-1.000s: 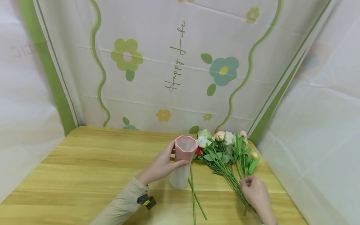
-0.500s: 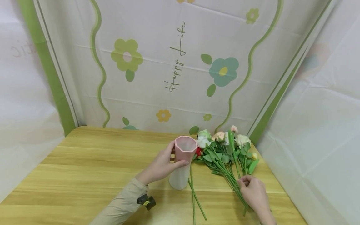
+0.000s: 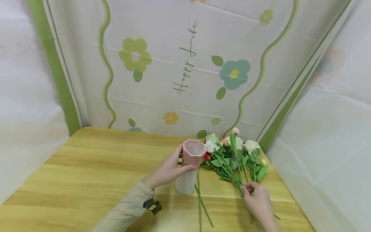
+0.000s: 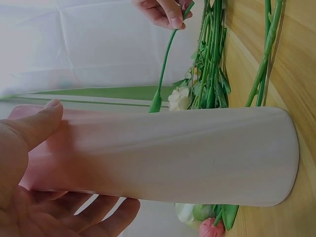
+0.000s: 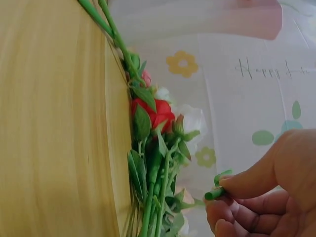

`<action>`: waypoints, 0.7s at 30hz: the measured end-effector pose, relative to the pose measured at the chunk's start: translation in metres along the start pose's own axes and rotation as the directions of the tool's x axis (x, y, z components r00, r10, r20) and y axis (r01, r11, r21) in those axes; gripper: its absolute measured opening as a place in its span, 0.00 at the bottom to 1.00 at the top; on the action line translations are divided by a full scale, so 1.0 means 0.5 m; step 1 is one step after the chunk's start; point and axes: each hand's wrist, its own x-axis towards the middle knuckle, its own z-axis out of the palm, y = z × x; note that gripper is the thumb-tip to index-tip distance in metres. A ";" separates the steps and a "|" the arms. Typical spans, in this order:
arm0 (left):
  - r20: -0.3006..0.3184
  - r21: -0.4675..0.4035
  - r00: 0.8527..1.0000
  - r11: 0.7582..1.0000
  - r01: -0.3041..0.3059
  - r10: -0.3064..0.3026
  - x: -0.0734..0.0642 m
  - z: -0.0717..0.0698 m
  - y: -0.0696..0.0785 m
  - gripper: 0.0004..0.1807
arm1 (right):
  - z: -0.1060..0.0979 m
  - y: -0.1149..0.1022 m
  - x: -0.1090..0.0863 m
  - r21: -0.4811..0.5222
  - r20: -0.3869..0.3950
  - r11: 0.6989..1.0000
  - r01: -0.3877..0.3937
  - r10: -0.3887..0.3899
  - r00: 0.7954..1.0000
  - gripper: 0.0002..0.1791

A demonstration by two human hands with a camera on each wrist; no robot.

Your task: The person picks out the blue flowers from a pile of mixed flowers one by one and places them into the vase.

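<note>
My left hand (image 3: 168, 170) grips the upper part of a tall vase (image 3: 186, 182), pink at its octagonal rim and fading to white at the base. The vase stands on the table, tilted slightly. In my right hand (image 3: 257, 197), thumb and fingers pinch the green stem of a pink flower (image 3: 235, 131) with a long leaf. Its stem (image 4: 165, 66) slants away from the fingers in the left wrist view, and the cut stem end (image 5: 214, 194) pokes out in the right wrist view. The flower is raised above a pile of artificial flowers (image 3: 224, 161).
White, peach and green blooms lie at the back right of the wooden table (image 3: 95, 180), with a red rose (image 5: 157, 114) among them. Two loose stems (image 3: 200, 206) cross beside the vase. A printed curtain (image 3: 156, 90) hangs close behind the table.
My right hand has moved left with the pink flower, whose bloom has swung leftward and up over the pile, uncovering a cream rose. The left hand keeps its grip on the vase.
</note>
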 end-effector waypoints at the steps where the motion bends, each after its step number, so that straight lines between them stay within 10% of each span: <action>1: 0.004 0.002 1.000 1.000 -0.003 0.003 0.001 0.000 0.001 0.43 | 0.001 -0.004 -0.002 0.003 -0.003 1.000 0.006 -0.006 1.000 0.07; 21: 0.008 -0.003 1.000 1.000 -0.003 0.003 0.000 0.001 0.004 0.43 | 0.035 -0.071 -0.037 0.051 -0.094 0.971 0.235 -0.230 0.969 0.03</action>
